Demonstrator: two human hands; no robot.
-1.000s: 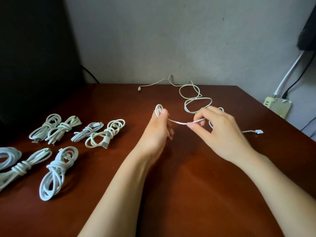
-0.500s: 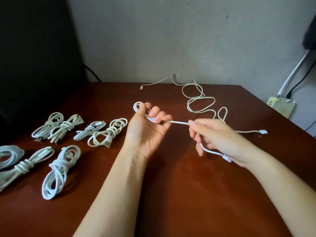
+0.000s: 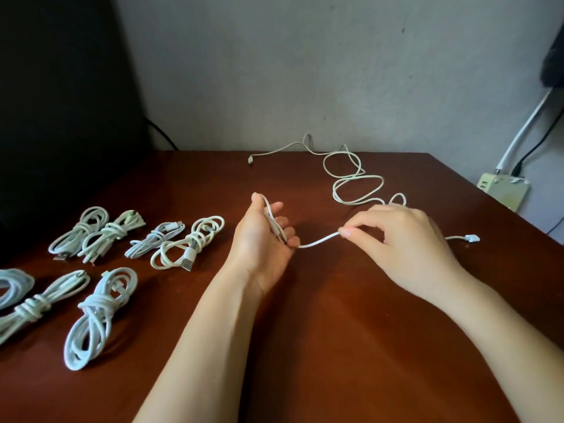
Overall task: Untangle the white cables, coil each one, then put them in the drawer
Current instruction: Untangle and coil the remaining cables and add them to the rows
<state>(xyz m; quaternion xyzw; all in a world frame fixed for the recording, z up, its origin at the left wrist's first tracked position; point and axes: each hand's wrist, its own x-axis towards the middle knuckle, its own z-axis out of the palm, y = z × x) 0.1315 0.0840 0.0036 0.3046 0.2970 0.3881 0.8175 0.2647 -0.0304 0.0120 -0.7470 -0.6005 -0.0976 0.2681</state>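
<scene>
Left hand (image 3: pixel 262 242), centre of frame, palm turned up: fingers curled round several loops of the white cable (image 3: pixel 320 239). Right hand (image 3: pixel 406 248), just right of it: thumb and forefinger pinch the same cable, which spans the gap between the hands. A loose cable (image 3: pixel 360 178) lies in open loops on the table (image 3: pixel 335 346), upper right. Seven coiled cables (image 3: pixel 100 312) lie at left. A power strip (image 3: pixel 503 190) sits at the right edge.

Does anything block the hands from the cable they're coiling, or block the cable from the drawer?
Nothing visible stands between them: the left hand holds loops of the cable and the right hand pinches its free strand. No drawer is in view, so that path cannot be judged.
</scene>
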